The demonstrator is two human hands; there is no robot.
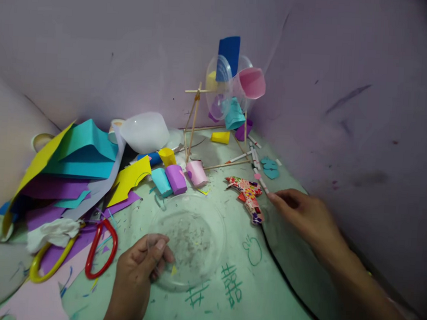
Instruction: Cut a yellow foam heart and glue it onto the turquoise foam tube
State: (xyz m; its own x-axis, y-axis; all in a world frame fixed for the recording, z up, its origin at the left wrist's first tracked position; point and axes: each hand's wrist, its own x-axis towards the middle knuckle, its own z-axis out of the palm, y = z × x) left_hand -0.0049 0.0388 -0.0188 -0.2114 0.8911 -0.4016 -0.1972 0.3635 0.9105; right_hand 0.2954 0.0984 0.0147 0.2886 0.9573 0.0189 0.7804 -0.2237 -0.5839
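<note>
My left hand pinches the left rim of a round clear plastic lid above the green table. My right hand is at the right, its thumb and fingertips together at the lower end of a white marker. Beside it lies a flower-patterned glue gun with a black cord. Behind the lid sit small paper cups in blue, purple and pink. Farther back stands a wooden stick frame carrying clear discs and coloured paper cups.
Coloured paper sheets pile up at the left, near red-handled scissors, a yellow handle and crumpled white tissue. A white plastic container stands at the back. Walls border the table behind and at the right.
</note>
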